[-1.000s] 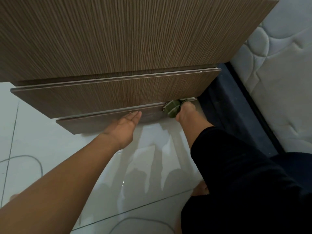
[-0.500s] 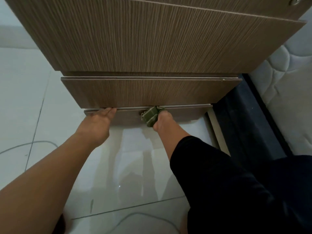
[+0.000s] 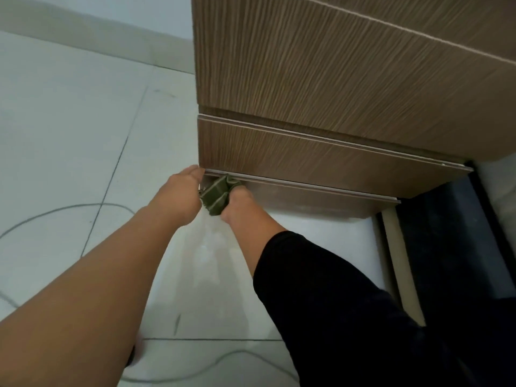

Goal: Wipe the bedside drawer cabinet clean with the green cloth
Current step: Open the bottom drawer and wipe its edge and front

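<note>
The brown wood-grain bedside drawer cabinet (image 3: 321, 79) fills the upper right, seen from above, its drawer fronts stepping down toward the floor. My right hand (image 3: 237, 203) grips the folded green cloth (image 3: 216, 195) and presses it against the left end of the lowest drawer front (image 3: 307, 195). My left hand (image 3: 181, 191) sits right beside the cloth, fingertips on the bottom left corner of the cabinet. Its fingers are together and hold nothing that I can see.
White floor tiles (image 3: 69, 121) spread to the left and below, with a thin grey cable (image 3: 55, 212) lying across them. A dark bed base (image 3: 452, 233) stands to the right of the cabinet. A skirting board (image 3: 97, 37) runs along the far wall.
My right hand has slid the green cloth leftward along the lowest drawer front to its left end. My left hand moved left too, to the cabinet's corner. The view shifted left.
</note>
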